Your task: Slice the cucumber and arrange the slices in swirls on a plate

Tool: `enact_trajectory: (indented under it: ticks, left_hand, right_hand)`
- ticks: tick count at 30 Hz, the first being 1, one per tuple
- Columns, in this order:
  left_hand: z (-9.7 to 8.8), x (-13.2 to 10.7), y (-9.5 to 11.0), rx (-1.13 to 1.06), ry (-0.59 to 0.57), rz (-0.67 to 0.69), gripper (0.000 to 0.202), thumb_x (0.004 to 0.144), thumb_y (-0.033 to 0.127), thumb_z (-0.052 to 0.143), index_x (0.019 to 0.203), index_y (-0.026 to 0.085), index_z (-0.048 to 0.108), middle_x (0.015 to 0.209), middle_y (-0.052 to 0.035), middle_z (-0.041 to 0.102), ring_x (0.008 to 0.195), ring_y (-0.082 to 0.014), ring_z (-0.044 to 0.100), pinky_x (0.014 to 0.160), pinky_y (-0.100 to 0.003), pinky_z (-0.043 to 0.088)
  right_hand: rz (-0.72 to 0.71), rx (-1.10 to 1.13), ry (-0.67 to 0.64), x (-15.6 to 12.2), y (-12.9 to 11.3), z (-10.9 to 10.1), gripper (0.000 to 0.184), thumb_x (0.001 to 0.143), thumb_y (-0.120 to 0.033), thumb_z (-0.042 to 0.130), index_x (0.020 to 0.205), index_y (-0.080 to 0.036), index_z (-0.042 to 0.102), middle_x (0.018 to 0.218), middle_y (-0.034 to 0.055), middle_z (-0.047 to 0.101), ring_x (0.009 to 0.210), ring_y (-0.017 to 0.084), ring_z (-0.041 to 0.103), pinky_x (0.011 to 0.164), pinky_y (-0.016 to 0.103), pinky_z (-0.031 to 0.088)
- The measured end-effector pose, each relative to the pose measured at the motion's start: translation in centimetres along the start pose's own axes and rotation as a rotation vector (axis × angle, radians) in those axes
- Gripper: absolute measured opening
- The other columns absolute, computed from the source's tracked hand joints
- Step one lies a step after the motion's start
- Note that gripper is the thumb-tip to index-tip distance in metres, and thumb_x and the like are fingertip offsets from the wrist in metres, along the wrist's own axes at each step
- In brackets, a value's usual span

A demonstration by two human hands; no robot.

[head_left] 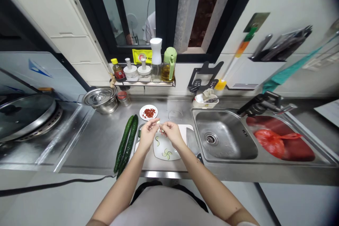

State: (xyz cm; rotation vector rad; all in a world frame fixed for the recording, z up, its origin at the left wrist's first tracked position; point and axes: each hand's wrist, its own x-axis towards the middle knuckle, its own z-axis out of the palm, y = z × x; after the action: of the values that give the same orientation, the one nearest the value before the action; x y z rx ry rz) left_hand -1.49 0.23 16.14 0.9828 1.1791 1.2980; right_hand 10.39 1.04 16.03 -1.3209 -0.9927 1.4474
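Note:
My left hand is raised over the far part of the white cutting board, thumb and fingers pinching a small pale piece, perhaps cucumber. Close beside it, my right hand has its fingertips pressed together at the same spot; what lies in them is too small to make out. Below the hands, thin green-edged cucumber slices form a pinwheel, and a curved cucumber slice pair lies further up. A knife rests along the board's right side. Two whole cucumbers lie to the left.
Behind the board is a white plate of small red pieces. A lidded steel pot and a wok stand left. On the right is a double sink with a red plastic bag. Above, a shelf carries seasoning bottles.

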Motion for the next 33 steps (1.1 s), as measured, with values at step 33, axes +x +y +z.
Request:
enact_trajectory:
  ticks: [33]
  left_hand:
    - [-5.4, 1.7, -12.5, 0.708, 0.02, -0.26, 0.011, 0.065, 0.023, 0.067, 0.073, 0.016, 0.069, 0.07, -0.0023, 0.069, 0.064, -0.0132, 0.06, 0.062, -0.023, 0.041]
  right_hand:
    - [-0.071, -0.934, -0.217, 4.1, 11.0, -2.2, 0.011, 0.082, -0.014, 0.056, 0.082, -0.017, 0.066, 0.079, 0.0028, 0.067, 0.071, 0.013, 0.057, 0.066, 0.021, 0.037]
